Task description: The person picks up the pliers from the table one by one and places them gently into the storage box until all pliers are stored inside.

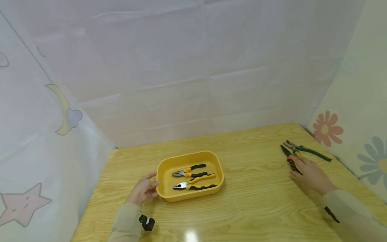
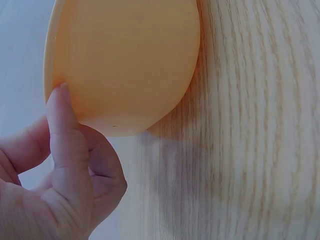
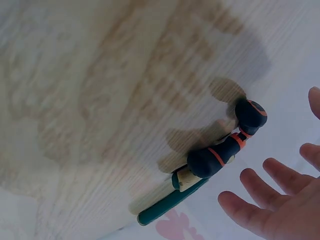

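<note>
At the left end of a yellow plastic tray (image 1: 193, 158), my left hand (image 1: 142, 191) pinches the rim, thumb on the inside and fingers beneath the outer wall. Two pairs of pliers lie in the tray: one with black and yellow handles (image 1: 196, 168), the other with mostly yellow handles (image 1: 201, 178). Far to the right, my right hand (image 1: 312, 174) hovers right at a pair of pliers with black and orange handles (image 3: 215, 157). Its fingers (image 3: 262, 187) are spread in the right wrist view. Green-handled pliers (image 1: 315, 153) lie just behind.
The wooden table (image 1: 251, 201) carries the tray near its middle left and the other pliers by its right edge. A pale sheet (image 1: 181, 67) hangs behind it, with printed sheets at both sides. A black wrist device (image 1: 147, 223) sits at my left sleeve.
</note>
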`<state>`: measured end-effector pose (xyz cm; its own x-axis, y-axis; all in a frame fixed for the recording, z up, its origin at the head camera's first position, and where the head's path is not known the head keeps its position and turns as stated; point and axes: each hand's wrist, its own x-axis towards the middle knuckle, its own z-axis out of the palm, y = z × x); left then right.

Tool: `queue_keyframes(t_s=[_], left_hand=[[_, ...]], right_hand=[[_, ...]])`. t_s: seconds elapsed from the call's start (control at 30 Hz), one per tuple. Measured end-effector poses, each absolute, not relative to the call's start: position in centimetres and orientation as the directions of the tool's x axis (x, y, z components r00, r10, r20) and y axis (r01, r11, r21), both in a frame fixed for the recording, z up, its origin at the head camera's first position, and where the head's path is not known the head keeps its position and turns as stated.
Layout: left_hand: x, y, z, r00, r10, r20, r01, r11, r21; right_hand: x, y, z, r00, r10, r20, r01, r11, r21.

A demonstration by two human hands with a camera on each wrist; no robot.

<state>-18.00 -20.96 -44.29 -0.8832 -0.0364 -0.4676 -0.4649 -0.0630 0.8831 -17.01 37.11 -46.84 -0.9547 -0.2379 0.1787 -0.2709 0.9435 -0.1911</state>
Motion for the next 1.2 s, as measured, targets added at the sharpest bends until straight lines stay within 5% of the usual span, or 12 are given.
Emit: queue_keyframes(t_s=[0.57, 0.97, 1.2], left_hand=[[-18.0, -20.9, -44.1, -0.886, -0.021, -0.463, -0.461, -0.071, 0.885], [-18.1, -20.9, -44.1, -0.883, -0.027, -0.469, -0.468, -0.045, 0.883], [-18.1, -21.0, -44.4, -0.884, -0.028, -0.466, -0.464, -0.058, 0.884]], right_hand=[[-18.9, 38.4, -47.3, -0.991, -0.127, -0.035, -0.111, 0.951, -0.29], [-19.6, 38.5, -48.1, -0.993, -0.122, 0.002, -0.12, 0.976, -0.181], [-19.9, 37.5, -47.6, -0.996, -0.077, -0.036, -0.067, 0.973, -0.22]])
